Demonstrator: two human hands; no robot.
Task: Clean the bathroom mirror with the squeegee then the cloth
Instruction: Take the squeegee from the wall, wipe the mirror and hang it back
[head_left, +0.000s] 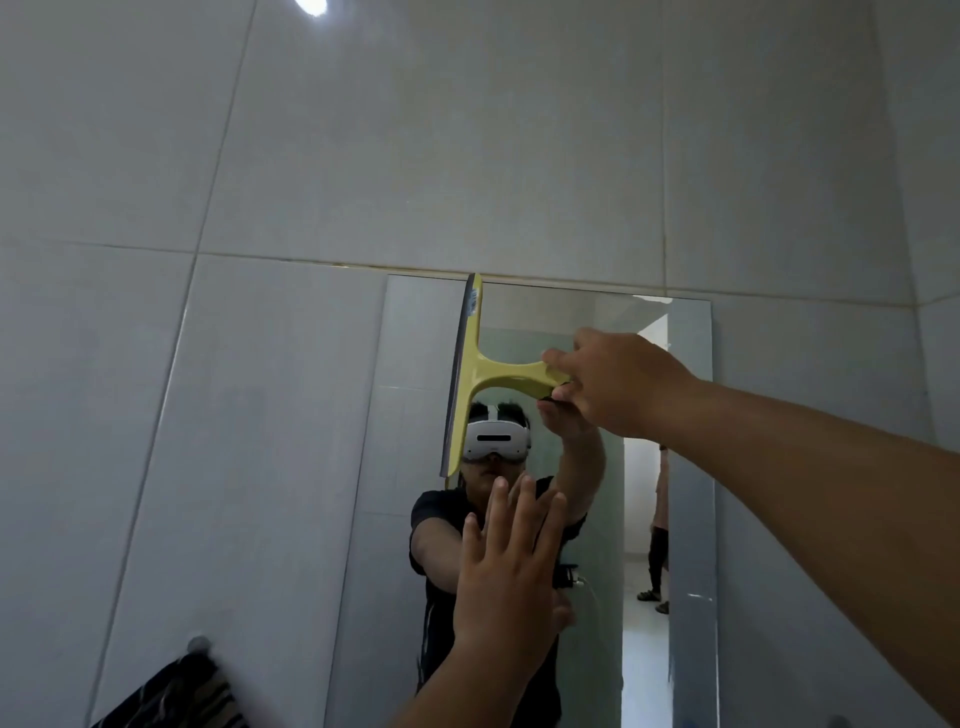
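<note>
Counted: one squeegee (470, 374), yellow, T-shaped; one mirror (691, 467), frameless, tall and narrow; two hands. No cleaning cloth identified with certainty.

Right hand (618, 382): closed around end of squeegee handle, arm reaching in from right. Squeegee blade held upright against glass near mirror's left edge, top tip at mirror's upper edge.

Left hand (506, 561): open, fingers spread and pointing up, palm toward lower half of mirror; contact with glass cannot be confirmed.

Surface and room: mirror mounted on wall (467, 156) of large pale grey tiles with thin grout lines, one horizontal line just above mirror top. Bright light spot (311, 5) at top edge. Reflected in glass: person in dark top wearing white headset, lit doorway behind.

Hard to make out: dark striped fabric (176, 696) on a rounded hook (199, 644) at lower left, cut off by frame, kind unclear. Squeegee handle end hidden inside right fist. Mirror bottom out of frame.
</note>
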